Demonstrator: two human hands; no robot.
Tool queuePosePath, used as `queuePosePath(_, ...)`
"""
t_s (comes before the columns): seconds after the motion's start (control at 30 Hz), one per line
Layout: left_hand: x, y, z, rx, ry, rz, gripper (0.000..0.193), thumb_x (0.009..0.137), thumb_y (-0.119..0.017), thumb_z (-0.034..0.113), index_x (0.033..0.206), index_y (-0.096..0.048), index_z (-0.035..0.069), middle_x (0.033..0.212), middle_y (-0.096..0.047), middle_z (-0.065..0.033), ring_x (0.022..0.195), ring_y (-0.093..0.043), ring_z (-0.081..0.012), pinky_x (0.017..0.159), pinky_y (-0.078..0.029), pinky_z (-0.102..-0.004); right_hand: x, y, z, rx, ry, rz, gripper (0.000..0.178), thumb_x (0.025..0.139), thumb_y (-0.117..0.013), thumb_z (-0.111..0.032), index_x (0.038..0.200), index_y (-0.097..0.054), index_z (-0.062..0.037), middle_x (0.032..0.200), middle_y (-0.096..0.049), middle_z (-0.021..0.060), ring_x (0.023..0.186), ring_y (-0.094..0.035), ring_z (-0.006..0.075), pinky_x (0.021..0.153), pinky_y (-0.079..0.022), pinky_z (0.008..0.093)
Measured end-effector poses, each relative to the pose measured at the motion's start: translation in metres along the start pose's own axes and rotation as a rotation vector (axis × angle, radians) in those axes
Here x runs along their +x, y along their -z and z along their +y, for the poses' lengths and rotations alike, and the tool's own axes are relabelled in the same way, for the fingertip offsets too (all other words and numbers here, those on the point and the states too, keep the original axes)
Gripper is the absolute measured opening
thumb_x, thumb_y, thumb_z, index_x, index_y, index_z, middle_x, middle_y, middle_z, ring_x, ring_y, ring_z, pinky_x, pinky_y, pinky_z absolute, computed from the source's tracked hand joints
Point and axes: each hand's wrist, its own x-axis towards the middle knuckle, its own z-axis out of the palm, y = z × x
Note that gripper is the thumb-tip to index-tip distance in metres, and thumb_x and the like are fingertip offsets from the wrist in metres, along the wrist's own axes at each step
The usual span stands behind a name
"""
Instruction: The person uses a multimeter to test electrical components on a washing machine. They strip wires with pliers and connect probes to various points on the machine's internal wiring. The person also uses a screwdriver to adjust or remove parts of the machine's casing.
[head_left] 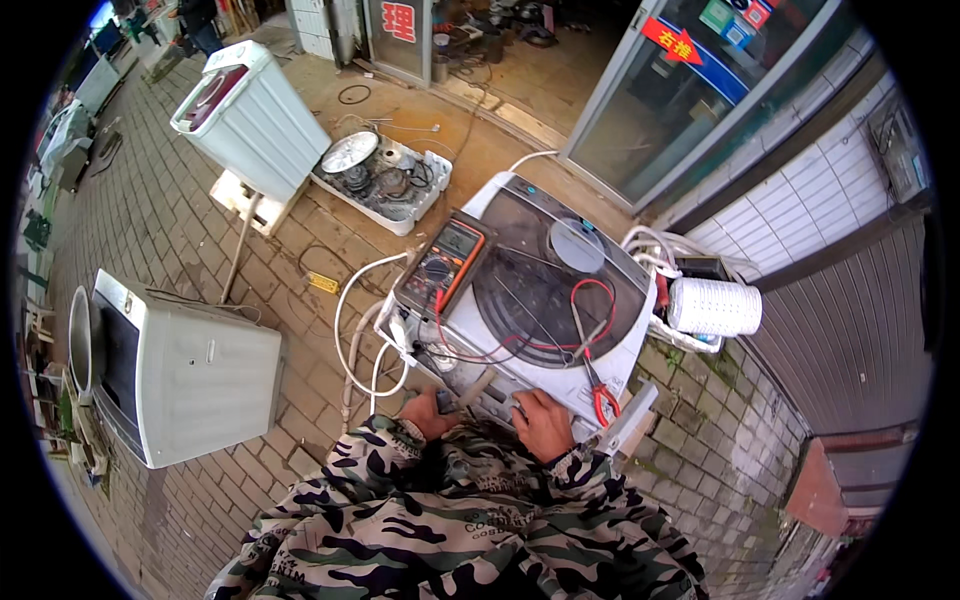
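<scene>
In front of me stands a white washing machine with a dark round-patterned lid. Along its near edge, an opened panel section lies between my hands. My left hand is at the left of this section, fingers curled and partly hidden. My right hand rests closed at its edge; whatever the fingers hold is too small to make out. A multimeter with orange sides lies on the machine's left, with a red test lead looping across the lid. Red-handled pliers lie just right of my right hand.
A white hose curves down at left. Another washer and a tilted white tub unit stand farther left. Near the doorway is a tray of parts. A white roll sits right, beside a glass door.
</scene>
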Motion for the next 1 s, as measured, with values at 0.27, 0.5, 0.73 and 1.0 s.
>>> queuePosePath(0.27, -0.030, -0.045, 0.012, -0.615, 0.077, -0.117, 0.030, 0.082, -0.083, 0.022, 0.094, -0.069, -0.001, 0.084, -0.072, -0.0072, 0.075, -0.066, -0.0157, 0.071, -0.053, -0.0353, -0.030, 0.076, 0.110, -0.392, -0.190, 0.211, 0.037, 0.080, -0.079, -0.024, 0.103, -0.063, 0.0012, 0.102, -0.063, 0.0210, 0.098, -0.060, 0.0423, 0.086, -0.050, 0.0494)
queuePosePath(0.5, -0.043, -0.075, -0.011, -0.201, 0.137, 0.159, 0.058, 0.073, -0.086, 0.043, 0.115, -0.067, 0.007, 0.099, -0.073, -0.0132, 0.094, -0.069, -0.0288, 0.087, -0.053, -0.0384, -0.047, 0.058, 0.136, -0.239, -0.271, 0.005, 0.052, 0.067, -0.089, -0.030, 0.101, -0.062, -0.0006, 0.102, -0.059, 0.0222, 0.094, -0.060, 0.0438, 0.081, -0.050, 0.0526)
queuePosePath(0.73, -0.033, -0.098, -0.020, -0.320, 0.165, 0.199, 0.053, 0.072, -0.085, 0.043, 0.108, -0.071, 0.007, 0.094, -0.073, -0.0152, 0.092, -0.071, -0.0303, 0.086, -0.054, -0.0395, -0.033, 0.041, 0.172, -0.275, -0.305, 0.038, 0.033, 0.074, -0.070, -0.016, 0.096, -0.060, 0.0064, 0.087, -0.062, 0.0265, 0.077, -0.063, 0.0467, 0.073, -0.052, 0.0529)
queuePosePath(1.0, -0.019, -0.105, -0.042, -0.288, 0.106, 0.124, 0.052, 0.074, -0.085, 0.041, 0.112, -0.070, 0.009, 0.101, -0.074, -0.0155, 0.097, -0.070, -0.0325, 0.090, -0.053, -0.0420, -0.050, 0.078, 0.122, 1.113, -0.445, -0.479, 0.043, 0.086, -0.065, -0.027, 0.122, -0.061, -0.0029, 0.102, -0.068, 0.0187, 0.089, -0.065, 0.0315, 0.075, -0.054, 0.0459)
